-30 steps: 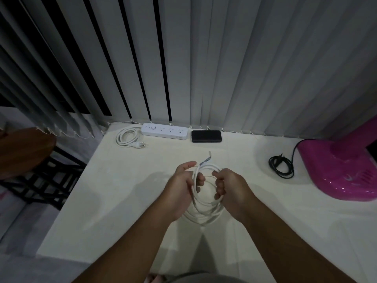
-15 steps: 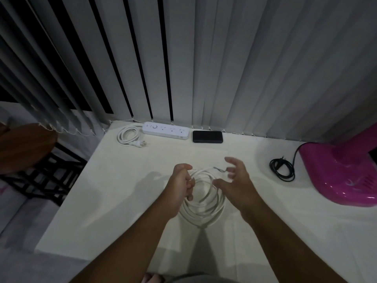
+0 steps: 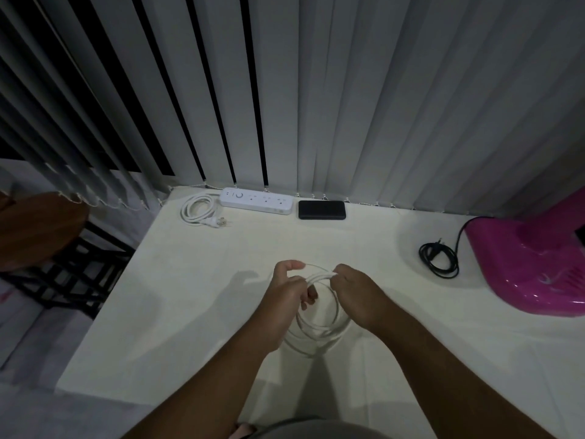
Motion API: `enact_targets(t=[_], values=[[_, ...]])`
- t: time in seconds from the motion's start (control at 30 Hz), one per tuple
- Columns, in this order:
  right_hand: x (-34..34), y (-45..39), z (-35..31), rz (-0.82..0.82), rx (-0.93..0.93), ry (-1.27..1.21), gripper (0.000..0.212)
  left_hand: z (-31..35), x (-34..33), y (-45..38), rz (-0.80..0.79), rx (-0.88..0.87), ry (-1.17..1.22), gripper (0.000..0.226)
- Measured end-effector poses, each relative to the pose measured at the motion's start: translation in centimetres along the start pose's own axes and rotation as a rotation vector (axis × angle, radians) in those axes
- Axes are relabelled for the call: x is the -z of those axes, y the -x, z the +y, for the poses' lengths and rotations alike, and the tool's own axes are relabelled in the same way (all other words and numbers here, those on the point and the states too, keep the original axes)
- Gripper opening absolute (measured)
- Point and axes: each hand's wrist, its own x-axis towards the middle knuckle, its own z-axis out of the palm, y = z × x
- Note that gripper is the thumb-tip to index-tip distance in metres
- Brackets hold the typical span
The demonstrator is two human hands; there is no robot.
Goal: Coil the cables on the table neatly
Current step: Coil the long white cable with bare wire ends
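Observation:
A thin white cable (image 3: 319, 334) hangs in several loops above the middle of the white table (image 3: 190, 312). My left hand (image 3: 286, 299) grips the loops at their left top, fingers curled round them. My right hand (image 3: 357, 293) pinches the bundled strands at the top right. The lower loops droop toward the table between my wrists. A coiled white cord (image 3: 198, 210) with a plug lies at the back left, joined to a white power strip (image 3: 256, 201). A coiled black cable (image 3: 438, 258) lies at the right, running to the pink appliance (image 3: 531, 264).
A black flat device (image 3: 322, 210) lies beside the power strip against the vertical blinds (image 3: 316, 90). The pink appliance fills the table's right side. A brown stool (image 3: 34, 229) with a black frame stands off the table's left edge.
My right hand, spread open half a second ago, has closed on the top of the loops. The loose cable end that stuck up earlier is no longer visible. The view has shifted slightly.

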Motion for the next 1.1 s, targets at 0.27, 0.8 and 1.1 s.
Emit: enact_targets(t=[0.27,0.8,1.1], values=[[-2.8,1.4,0.2,0.008,-0.337,-0.488,0.021,-0.9,-1.0,0.3,0.133,0.21,0.408,0.011],[-1.5,0.3,1.4,0.172,-0.234,-0.605,0.1,1.1,-1.5,0.2,0.103,0.087,0.244,0.029],[0.6,-0.1,0.4,0.081,-0.227,-0.946,0.046,3.9,-1.5,-0.7,-0.008,-0.025,0.125,0.029]])
